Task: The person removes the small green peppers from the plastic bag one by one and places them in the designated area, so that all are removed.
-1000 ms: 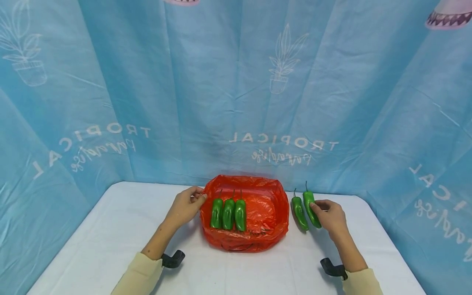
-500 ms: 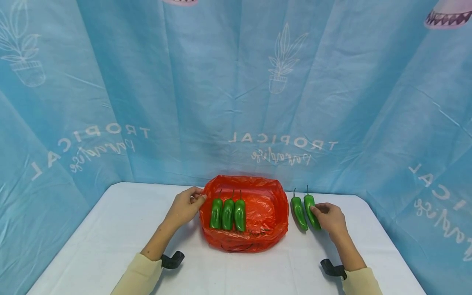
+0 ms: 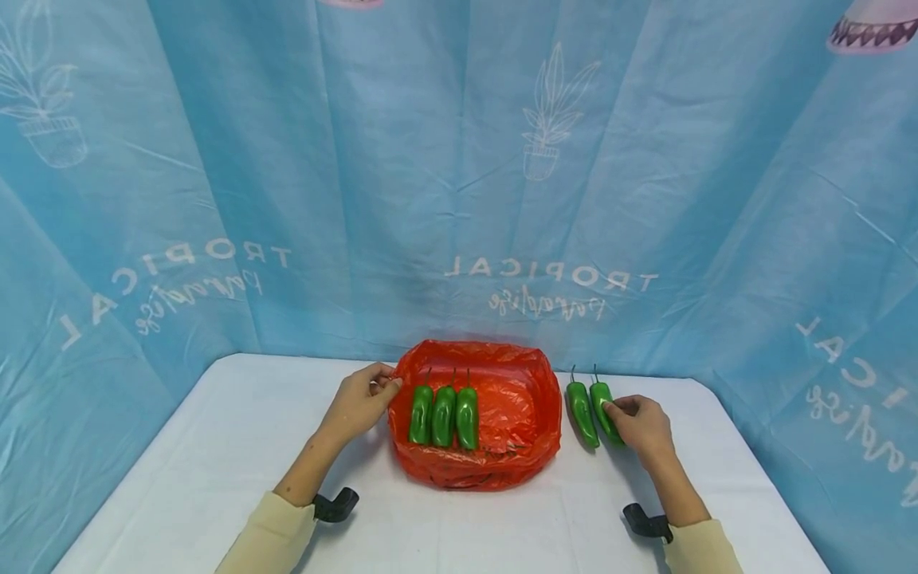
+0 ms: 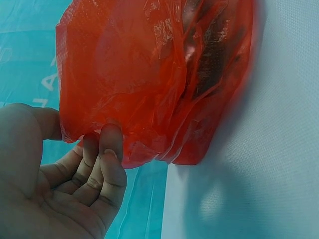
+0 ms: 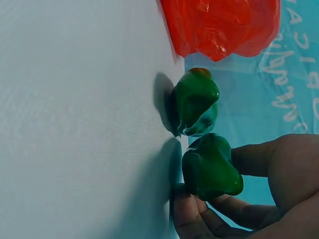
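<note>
My left hand pinches the left rim of a red plastic bag, which stands open in a rounded box shape. In the left wrist view, thumb and fingers close on the edge of the thin red film. Three green chili peppers lie side by side in the bag's left half, stems pointing away. To the right of the bag, my right hand grips a green chili pepper between thumb and fingers. Another green chili pepper lies just left of it, close beside it in the right wrist view.
A white cloth covers the table. Blue printed curtains hang behind it and along both sides. A black strap mount sits on the left wrist, and a similar black mount on the right.
The chili pepper in my right hand has shifted slightly toward me and now lies almost level with the one beside it. My left hand keeps its place on the bag's rim.
</note>
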Motion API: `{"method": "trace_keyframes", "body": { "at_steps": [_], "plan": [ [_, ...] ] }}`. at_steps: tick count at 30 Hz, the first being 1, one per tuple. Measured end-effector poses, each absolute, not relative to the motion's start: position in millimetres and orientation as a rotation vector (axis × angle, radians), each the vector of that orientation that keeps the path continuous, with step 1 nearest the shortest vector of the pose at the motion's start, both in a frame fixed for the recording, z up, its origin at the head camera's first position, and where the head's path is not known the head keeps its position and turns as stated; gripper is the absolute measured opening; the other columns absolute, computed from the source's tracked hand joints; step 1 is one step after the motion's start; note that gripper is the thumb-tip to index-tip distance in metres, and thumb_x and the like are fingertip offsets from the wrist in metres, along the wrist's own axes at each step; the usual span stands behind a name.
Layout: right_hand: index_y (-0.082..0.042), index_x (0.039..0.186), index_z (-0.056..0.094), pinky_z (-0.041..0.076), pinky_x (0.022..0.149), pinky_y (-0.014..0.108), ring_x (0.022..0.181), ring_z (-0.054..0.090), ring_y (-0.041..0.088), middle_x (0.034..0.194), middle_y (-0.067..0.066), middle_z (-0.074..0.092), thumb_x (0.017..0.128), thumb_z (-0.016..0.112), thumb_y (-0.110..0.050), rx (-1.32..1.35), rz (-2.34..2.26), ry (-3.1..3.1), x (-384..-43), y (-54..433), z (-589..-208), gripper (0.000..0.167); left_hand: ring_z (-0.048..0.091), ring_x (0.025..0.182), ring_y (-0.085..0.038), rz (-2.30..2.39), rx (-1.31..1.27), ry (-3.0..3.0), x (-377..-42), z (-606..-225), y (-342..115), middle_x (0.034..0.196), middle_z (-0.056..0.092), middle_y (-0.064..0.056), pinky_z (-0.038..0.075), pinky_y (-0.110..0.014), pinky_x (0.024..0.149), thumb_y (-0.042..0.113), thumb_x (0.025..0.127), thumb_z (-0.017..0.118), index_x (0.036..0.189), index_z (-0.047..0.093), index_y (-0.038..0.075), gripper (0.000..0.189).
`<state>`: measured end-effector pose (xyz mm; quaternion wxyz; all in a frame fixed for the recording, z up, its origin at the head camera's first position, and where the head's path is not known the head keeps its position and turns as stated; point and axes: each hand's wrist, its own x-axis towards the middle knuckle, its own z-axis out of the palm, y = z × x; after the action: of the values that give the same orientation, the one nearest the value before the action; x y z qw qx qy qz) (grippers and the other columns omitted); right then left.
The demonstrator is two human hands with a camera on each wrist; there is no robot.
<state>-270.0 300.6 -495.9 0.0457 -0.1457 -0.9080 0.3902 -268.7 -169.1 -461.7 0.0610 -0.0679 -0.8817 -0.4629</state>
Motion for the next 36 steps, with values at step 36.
{"method": "trace_keyframes", "body": {
  "at_steps": [36],
  "plan": [
    [0.011, 0.118, 0.068, 0.059, 0.076, 0.046, 0.095, 0.067, 0.037, 0.109, 0.028, 0.069, 0.103, 0.063, -0.024, -0.404, 1.076, -2.78, -267.9, 296.2, -497.5, 0.039, 0.063, 0.08, -0.017, -1.404, -0.231, -2.662, -272.1, -467.3, -169.7, 0.096, 0.069, -0.005, 0.052, -0.033, 0.068, 0.022, 0.102, 0.067, 0.116, 0.072, 0.004, 0.023]
  ]
}}
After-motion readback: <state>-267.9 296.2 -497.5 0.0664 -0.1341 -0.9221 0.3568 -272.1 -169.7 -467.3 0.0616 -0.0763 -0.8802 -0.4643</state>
